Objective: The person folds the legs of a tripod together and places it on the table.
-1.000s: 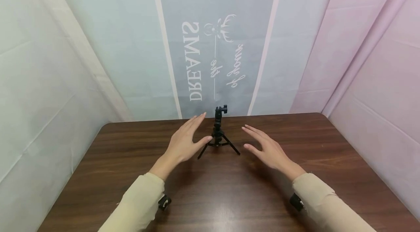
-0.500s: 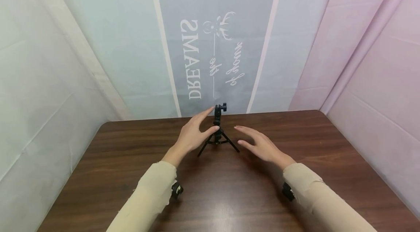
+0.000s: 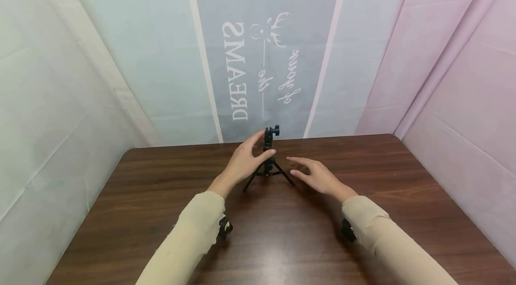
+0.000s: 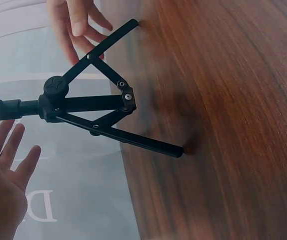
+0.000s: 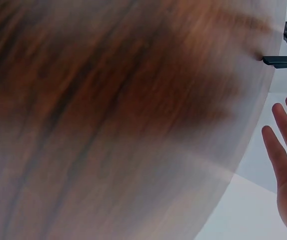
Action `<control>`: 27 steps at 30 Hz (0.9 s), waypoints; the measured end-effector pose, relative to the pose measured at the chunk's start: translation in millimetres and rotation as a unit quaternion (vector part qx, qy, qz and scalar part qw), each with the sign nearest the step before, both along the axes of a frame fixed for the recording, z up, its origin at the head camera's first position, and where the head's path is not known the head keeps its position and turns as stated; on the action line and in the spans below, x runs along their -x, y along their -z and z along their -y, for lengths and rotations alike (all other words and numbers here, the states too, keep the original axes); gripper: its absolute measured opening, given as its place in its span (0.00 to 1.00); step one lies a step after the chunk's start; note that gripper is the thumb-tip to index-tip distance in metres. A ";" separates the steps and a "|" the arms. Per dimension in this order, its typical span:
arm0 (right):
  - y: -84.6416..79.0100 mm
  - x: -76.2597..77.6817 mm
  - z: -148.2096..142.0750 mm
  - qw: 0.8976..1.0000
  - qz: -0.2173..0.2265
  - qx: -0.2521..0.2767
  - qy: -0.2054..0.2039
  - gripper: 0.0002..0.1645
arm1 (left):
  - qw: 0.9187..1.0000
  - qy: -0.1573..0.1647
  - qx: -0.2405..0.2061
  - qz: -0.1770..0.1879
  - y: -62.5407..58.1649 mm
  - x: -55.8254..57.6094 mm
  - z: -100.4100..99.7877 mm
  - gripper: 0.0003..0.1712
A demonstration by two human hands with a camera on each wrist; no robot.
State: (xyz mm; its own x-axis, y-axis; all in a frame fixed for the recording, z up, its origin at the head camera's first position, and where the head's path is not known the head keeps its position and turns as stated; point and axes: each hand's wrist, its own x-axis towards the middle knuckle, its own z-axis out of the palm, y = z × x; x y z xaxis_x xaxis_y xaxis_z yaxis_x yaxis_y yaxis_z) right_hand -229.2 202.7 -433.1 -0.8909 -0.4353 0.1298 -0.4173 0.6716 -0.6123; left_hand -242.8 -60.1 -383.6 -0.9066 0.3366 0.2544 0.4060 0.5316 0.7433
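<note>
Seems poised to grasp the tripod (image 3: 268, 167) just below the head view's centre, with left hand (image 3: 243, 162) spread wide about it, contact unclear, and right hand (image 3: 320, 177) loosely spread to its right, likely needing curled fingers next.

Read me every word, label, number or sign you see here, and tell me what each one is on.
"DREAMS", sideways, on the backdrop cloth.
"the", small script, same cloth.
"of", apparently, larger script, same cloth; I can't read the word after it reliably.
An antlered emblem, no letters, same cloth.
A faint star-like mark on the knob of the black tripod, too unclear to be sure.
I can make out no numbers.
</note>
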 end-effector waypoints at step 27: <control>16.8 10.0 16.9 0.999 0.050 0.019 0.002 0.13 | 0.990 0.041 -0.124 0.047 -1.4 8.9 -6.2 0.29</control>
